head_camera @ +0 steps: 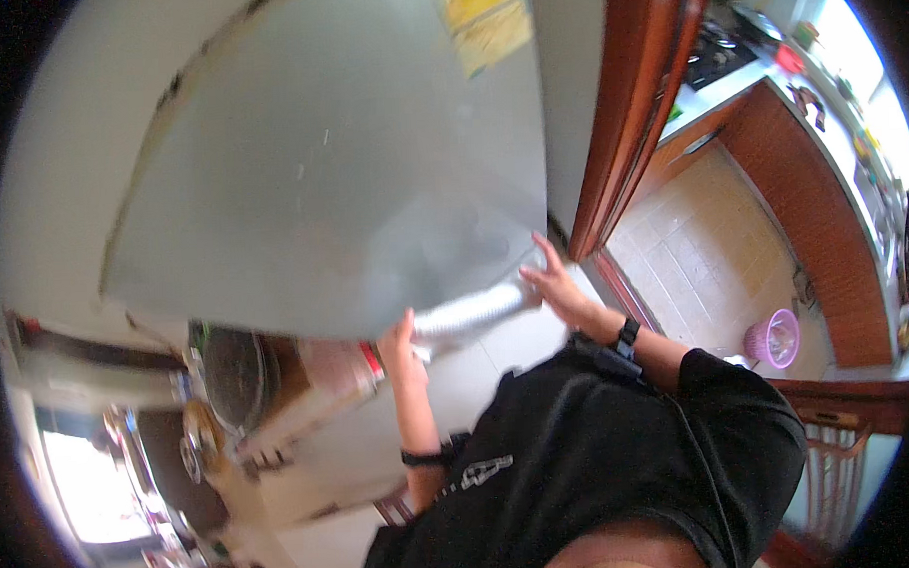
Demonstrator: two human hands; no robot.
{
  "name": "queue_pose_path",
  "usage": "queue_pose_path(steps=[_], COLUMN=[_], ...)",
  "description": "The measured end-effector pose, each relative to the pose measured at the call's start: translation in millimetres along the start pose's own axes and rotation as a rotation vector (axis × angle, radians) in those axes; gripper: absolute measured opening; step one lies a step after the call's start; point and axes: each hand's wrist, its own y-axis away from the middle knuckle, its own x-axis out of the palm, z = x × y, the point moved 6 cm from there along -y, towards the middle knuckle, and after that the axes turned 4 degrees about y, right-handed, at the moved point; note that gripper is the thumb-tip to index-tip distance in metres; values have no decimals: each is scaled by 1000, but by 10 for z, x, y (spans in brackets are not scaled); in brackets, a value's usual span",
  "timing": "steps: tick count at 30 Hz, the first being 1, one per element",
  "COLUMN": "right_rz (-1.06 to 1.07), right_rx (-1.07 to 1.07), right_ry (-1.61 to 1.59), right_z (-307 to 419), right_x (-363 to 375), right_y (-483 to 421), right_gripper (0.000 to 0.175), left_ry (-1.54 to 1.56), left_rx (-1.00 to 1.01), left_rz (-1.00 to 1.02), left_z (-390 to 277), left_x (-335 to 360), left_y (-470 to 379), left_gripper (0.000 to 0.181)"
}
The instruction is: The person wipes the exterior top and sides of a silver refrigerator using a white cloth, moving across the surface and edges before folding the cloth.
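Note:
A white, finely ribbed, roughly cylindrical object (470, 311) spans the gap between my hands; motion blur hides what it is. My left hand (404, 355) holds its left end, thumb up. At the other end is my right hand (561, 286), gripping it with the index finger and thumb spread beside the corner of a large grey panel. This smooth grey panel (323, 168), possibly an appliance's side, stands just beyond both hands. Yellow labels (488, 24) are stuck near its top.
A reddish-brown wooden door frame (636, 112) rises at right. Past it are a kitchen counter (833, 150), a black hob (717, 61) and a pink basket (772, 339) on the tiled floor. At left, a dark round container (236, 374) sits beside a cluttered surface. A wooden chair (836, 466) is lower right.

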Motion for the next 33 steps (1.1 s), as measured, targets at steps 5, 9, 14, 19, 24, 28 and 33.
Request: queue_pose_path(steps=[5,9,14,19,24,28,33], right_rz=[227,407,316,353,540,879,1011], right_rx=[-164,-196,-250,-615,-178,-203,-450], right_ry=[678,1258,1413,1692,1463,1324,1484], right_z=[74,-11,-221,-209,-395,-586,-719], right_x=[197,335,234,450,727,1105,1409], right_y=[-26,135,-68,-233,-295,-58,1], right_gripper=[55,50,31,17,24,23,22], left_ry=[-32,-15,42,-120,-104,93,257], left_rx=[117,135,202,258,438,479,366], left_rz=[-105,-36,1,-134,-556,-849,-989], left_z=[-123,-156,-121,13,402,780,1438], left_x=[-31,-60,-68,-452,-1234,-1543,-1510], left_y=[135,260,403,463,721,983,920], left_gripper=[17,20,17,17,19,19,15])
